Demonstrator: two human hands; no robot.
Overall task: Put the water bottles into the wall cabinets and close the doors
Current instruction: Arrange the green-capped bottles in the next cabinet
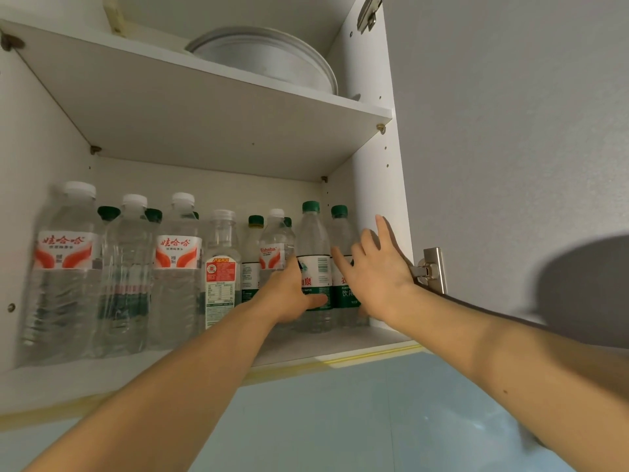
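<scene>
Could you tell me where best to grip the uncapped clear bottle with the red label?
Probably the narrow neck of the uncapped bottle, from the open front: it stands upright, with bottles close on both sides, so fingers hardly fit around its body.

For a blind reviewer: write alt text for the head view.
Left hand grips a green-capped water bottle on the lower shelf of an open wall cabinet; the right hand, fingers spread, touches the neighbouring green-capped bottle. More bottles line the shelf; white plates sit above.

We see a white lower cabinet shelf (340, 342) carrying clear plastic water bottles (177, 267) standing upright in rows; the white upper shelf (204, 107) bears stacked white plates (269, 59).
</scene>
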